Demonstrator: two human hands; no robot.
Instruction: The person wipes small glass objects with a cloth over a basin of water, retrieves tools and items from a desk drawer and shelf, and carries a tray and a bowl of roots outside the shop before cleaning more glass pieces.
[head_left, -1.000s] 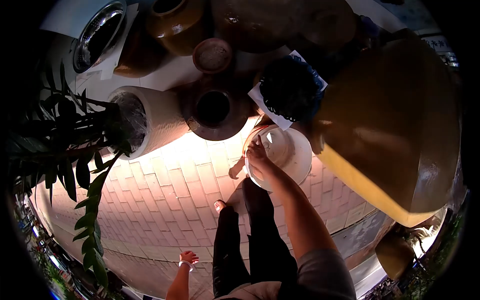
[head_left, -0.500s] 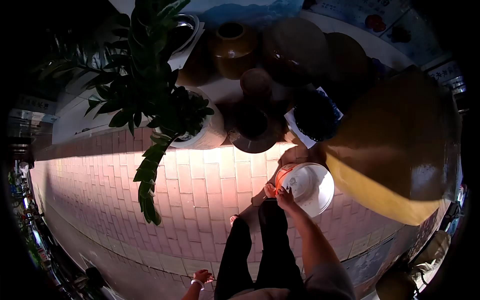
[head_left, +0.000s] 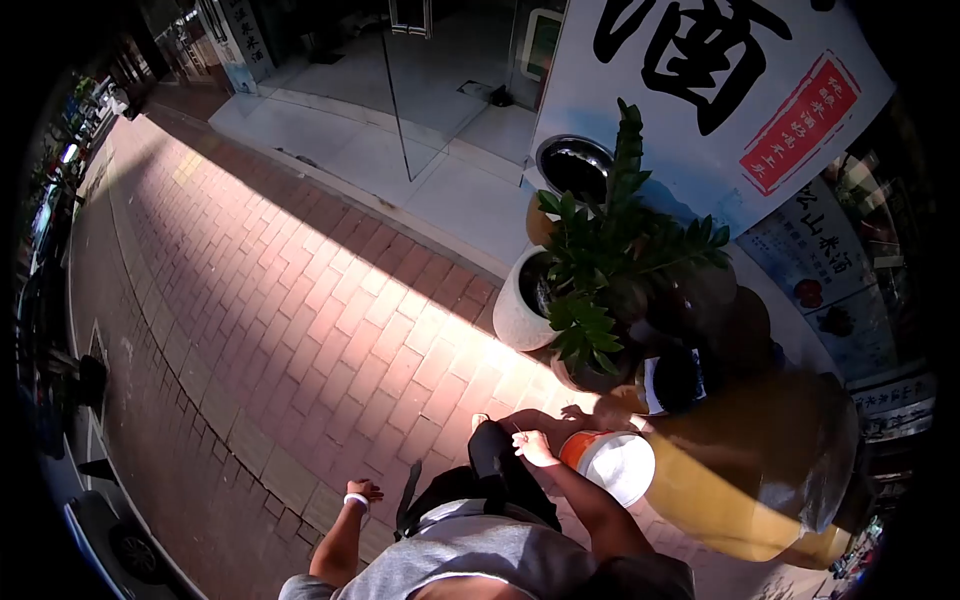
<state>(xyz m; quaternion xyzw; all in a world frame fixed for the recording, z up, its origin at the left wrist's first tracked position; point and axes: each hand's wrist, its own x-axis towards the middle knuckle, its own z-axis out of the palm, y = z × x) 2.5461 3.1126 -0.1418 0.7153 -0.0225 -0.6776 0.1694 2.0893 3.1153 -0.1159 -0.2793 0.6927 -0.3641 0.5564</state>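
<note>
My right hand (head_left: 536, 448) is raised in front of my dark trousers, left of a white and orange bucket (head_left: 617, 468) and apart from it. Its fingers are drawn together, and a thin dark line shows at their tips, too small to name. My left hand (head_left: 366, 490), with a white band at the wrist, hangs out over the brick pavement with fingers apart and nothing in it. The bucket's white top faces up, and its orange side shows toward my right hand.
A leafy plant in a white pot (head_left: 522, 305) stands ahead, beside dark jars. A big yellow-brown rounded object (head_left: 740, 470) lies right of the bucket. Behind are a sign (head_left: 640, 120) and glass door (head_left: 460, 110). A car (head_left: 125, 540) is at lower left.
The view has swung left, so the plant and bucket sit differently in it. My right hand has come away from the bucket's rim. My left arm is still out to the side.
</note>
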